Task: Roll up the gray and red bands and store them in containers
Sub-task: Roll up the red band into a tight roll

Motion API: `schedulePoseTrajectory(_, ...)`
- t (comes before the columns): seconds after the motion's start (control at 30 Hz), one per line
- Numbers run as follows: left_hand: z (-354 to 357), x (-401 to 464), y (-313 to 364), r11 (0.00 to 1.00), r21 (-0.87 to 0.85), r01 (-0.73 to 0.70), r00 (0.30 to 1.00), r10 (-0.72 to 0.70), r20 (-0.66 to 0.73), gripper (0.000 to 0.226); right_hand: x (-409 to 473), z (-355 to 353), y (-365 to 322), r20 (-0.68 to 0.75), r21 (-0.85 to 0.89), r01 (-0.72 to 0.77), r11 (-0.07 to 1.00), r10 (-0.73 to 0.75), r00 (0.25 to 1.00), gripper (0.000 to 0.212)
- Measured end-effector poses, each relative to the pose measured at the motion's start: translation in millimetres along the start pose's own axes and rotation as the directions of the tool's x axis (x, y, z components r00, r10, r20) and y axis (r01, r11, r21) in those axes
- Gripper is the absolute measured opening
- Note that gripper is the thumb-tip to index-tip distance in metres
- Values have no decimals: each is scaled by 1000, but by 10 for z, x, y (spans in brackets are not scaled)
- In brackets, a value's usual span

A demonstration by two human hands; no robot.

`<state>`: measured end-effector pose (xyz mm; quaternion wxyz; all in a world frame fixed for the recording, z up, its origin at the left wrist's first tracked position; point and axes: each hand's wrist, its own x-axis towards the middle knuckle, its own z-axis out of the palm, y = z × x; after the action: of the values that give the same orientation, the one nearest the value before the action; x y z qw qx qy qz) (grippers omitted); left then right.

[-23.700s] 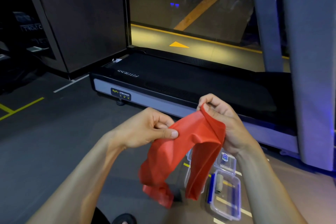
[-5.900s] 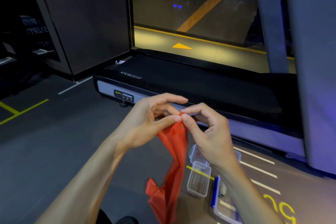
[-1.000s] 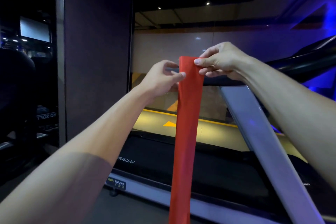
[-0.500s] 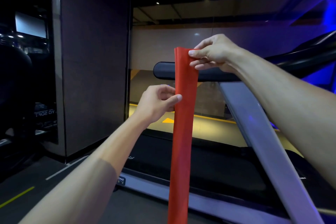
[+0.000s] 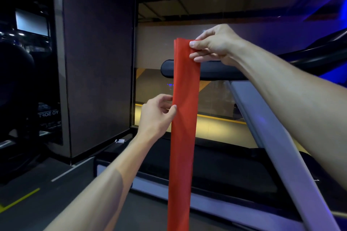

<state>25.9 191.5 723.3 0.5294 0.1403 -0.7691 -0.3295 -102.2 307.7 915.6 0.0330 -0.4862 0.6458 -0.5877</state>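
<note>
Red flat stretchy band [image 5: 185, 118] hangs from the right hand [image 5: 212, 45] pinch grip; left hand [image 5: 157, 112], pinching below, should slide downward, smoothing folds before rolling.

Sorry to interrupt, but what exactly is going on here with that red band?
A person is holding the red band up so it hangs straight in front of a treadmill. The right hand pinches its top end, the left hand pinches its edge lower down. It is not rolled yet.
</note>
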Motion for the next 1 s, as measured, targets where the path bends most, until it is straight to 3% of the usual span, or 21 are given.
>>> schedulePoseTrajectory(0.23, -8, -183, -248, 984, -142, 104, 993, -94, 79, 17, 24, 92, -33, -11, 39, 4, 999, -4, 1000, 17)
schedulePoseTrajectory(0.4, -50, -227, -305, 948, -265, 179, 984, -171, 56, 23, 18, 162, -40, 0, 56, 5, 998, -5, 1000, 18)
schedulePoseTrajectory(0.67, -43, -329, -436, 914, -357, 191, 981, -183, 57, 14, 32, 283, 6, -1, 59, -8, 998, 8, 1000, 21)
schedulePoseTrajectory(0.77, -23, -355, -406, 916, -350, 196, 981, -177, 85, 12, 36, 315, 7, 9, 60, -12, 998, 11, 1000, 22)
schedulePoseTrajectory(1.0, 36, -370, -412, 982, -157, 107, 990, -120, -74, 9, 54, 299, 9, -8, 58, -2, 998, 3, 1000, 21)
